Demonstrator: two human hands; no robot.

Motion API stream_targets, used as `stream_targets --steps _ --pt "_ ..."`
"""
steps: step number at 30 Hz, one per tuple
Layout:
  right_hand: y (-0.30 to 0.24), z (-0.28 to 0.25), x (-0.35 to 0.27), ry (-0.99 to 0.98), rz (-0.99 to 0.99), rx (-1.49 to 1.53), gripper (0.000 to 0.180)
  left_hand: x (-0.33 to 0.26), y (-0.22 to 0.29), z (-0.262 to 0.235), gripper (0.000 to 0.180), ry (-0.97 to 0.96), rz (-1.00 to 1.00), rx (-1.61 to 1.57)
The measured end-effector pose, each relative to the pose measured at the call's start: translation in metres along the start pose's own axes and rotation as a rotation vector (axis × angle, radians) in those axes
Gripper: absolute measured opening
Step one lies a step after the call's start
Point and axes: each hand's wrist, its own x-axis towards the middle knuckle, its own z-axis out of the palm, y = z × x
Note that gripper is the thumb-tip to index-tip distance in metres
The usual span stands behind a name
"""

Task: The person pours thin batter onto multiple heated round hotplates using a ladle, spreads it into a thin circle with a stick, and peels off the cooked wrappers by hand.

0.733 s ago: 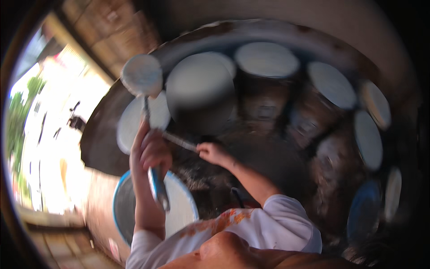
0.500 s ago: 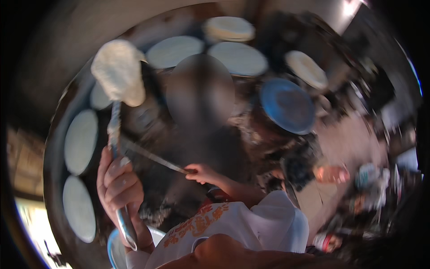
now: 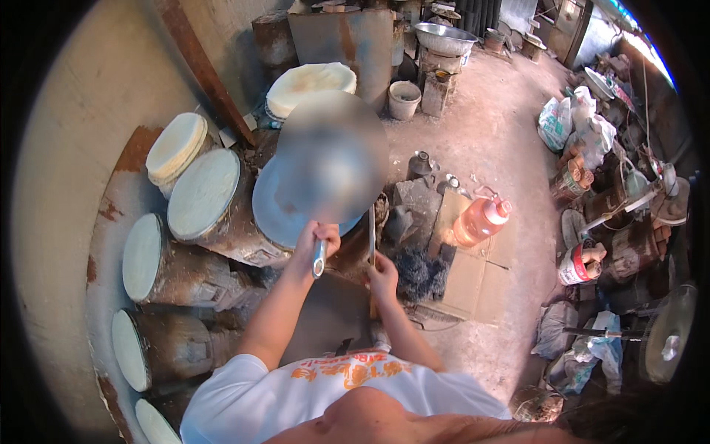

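Note:
My left hand (image 3: 316, 238) grips the metal handle (image 3: 319, 259) of a long tool whose far end is lost in a blurred patch. My right hand (image 3: 383, 276) holds a thin stick (image 3: 371, 235) upright just to its right. Both hands hover over the near edge of a round blue-grey cooking surface (image 3: 277, 214) on a sooty drum. Several drums topped with white round sheets (image 3: 203, 194) curve along the left, with a stack of white sheets (image 3: 176, 146) behind them.
An orange plastic bottle (image 3: 481, 218) lies on flattened cardboard (image 3: 466, 263) on the dirt floor. A kettle (image 3: 420, 164), a small bucket (image 3: 404, 100) and a metal basin (image 3: 444, 37) stand farther off. Bags, tins and a fan (image 3: 669, 340) crowd the right side.
The view has swung to the right. The tool, earlier raised high at the left with a white sheet on it, now sits over the blue-grey surface. Both hands keep their grips.

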Motion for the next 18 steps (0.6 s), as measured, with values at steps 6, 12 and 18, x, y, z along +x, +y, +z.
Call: stream_targets --steps 6,12,18 --pt "0.002 0.038 0.033 0.153 -0.174 -0.187 0.051 0.063 0.02 0.026 0.008 0.249 0.118 0.526" --pt "-0.039 0.088 0.026 0.405 -0.594 -0.712 0.051 0.055 0.106 0.058 0.027 0.199 0.116 1.286" --pt "-0.042 0.147 0.041 0.469 -0.58 -1.018 0.041 0.092 0.19 0.041 0.044 -0.703 0.34 1.981"
